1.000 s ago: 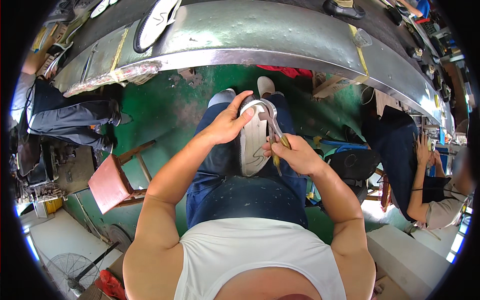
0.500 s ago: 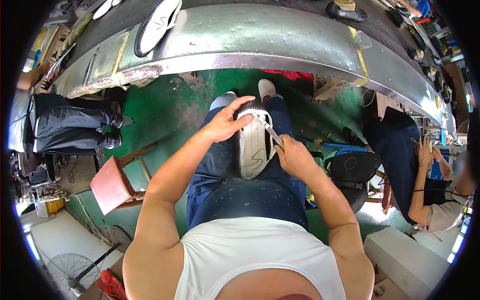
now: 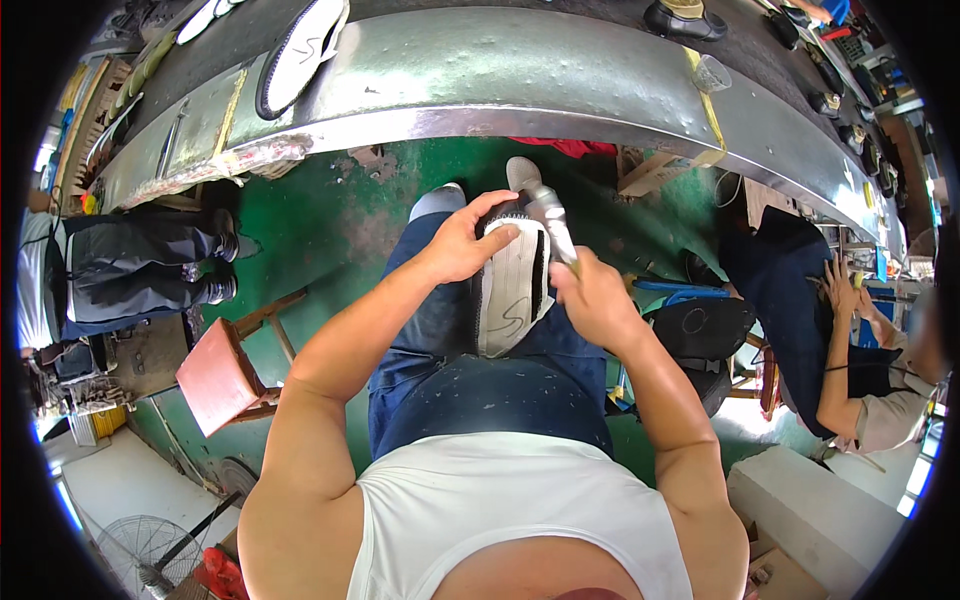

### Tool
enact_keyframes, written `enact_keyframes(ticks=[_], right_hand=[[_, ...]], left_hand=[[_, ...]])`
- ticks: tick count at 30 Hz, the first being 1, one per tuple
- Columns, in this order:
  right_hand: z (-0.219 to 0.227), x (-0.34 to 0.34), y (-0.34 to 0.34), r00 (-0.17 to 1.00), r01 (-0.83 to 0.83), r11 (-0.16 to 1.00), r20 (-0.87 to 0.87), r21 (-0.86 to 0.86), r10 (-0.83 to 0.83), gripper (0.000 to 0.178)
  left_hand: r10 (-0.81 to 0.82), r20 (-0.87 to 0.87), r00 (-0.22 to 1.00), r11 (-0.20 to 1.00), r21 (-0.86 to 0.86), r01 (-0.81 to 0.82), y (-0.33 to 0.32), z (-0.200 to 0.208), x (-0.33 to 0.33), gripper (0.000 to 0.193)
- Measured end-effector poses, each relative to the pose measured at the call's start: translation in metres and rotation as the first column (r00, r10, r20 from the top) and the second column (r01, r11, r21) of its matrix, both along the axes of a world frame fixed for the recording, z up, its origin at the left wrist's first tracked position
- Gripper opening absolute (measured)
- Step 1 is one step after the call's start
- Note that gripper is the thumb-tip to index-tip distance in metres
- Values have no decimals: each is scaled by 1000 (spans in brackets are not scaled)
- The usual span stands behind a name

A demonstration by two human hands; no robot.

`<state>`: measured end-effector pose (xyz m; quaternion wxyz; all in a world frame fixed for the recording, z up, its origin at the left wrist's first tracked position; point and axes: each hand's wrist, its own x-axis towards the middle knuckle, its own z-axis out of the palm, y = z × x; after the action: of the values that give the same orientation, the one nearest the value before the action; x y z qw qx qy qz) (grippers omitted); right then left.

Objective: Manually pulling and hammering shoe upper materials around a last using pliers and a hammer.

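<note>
Sole side up, a shoe upper on a last (image 3: 508, 290) rests on my lap, with a white bottom, a dark rim with zigzag stitching and a hand-drawn curved mark. My left hand (image 3: 468, 240) grips its far end, thumb on the bottom and fingers over the dark edge. My right hand (image 3: 597, 297) is closed round a hammer-like metal tool (image 3: 558, 228) beside the shoe's right side. The tool's head is raised by the far end, blurred by motion, so its exact shape cannot be made out.
Across the front runs a metal-edged bench (image 3: 500, 70) carrying a similar white-bottomed shoe (image 3: 300, 60), a slim metal tool (image 3: 172, 140) and a clear cup (image 3: 712, 73). A pink-topped stool (image 3: 215, 375) stands left, a fan (image 3: 145, 555) lower left. People are at both sides; a black bag (image 3: 700, 325) is right.
My right hand has lifted the tool's head off the shoe's far end, up and to the right. My left hand keeps its hold on the shoe, which stays on my lap.
</note>
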<state>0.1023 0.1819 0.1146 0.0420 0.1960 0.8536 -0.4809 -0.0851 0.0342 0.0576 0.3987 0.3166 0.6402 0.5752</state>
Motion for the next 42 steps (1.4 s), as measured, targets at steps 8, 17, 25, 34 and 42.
enact_keyframes(ticks=[8, 17, 25, 34, 42], right_hand=[[-57, 3, -19, 989, 150, 982, -8, 115, -150, 57], [-93, 20, -21, 956, 268, 960, 99, 75, -275, 48], [-59, 40, 15, 976, -45, 980, 218, 196, 2, 29], [-38, 35, 2, 903, -419, 807, 96, 416, 419, 35], [-17, 12, 0, 747, -643, 693, 466, 326, 474, 25]], left_hand=[[-283, 336, 898, 956, 26, 292, 1, -10, -38, 100], [95, 156, 983, 939, -342, -36, -28, -76, 58, 85], [-58, 406, 912, 997, -30, 76, -53, -76, 52, 100], [-74, 163, 984, 960, -255, 114, -65, -66, 74, 101], [220, 752, 621, 969, -92, -231, -58, -71, 89, 67]])
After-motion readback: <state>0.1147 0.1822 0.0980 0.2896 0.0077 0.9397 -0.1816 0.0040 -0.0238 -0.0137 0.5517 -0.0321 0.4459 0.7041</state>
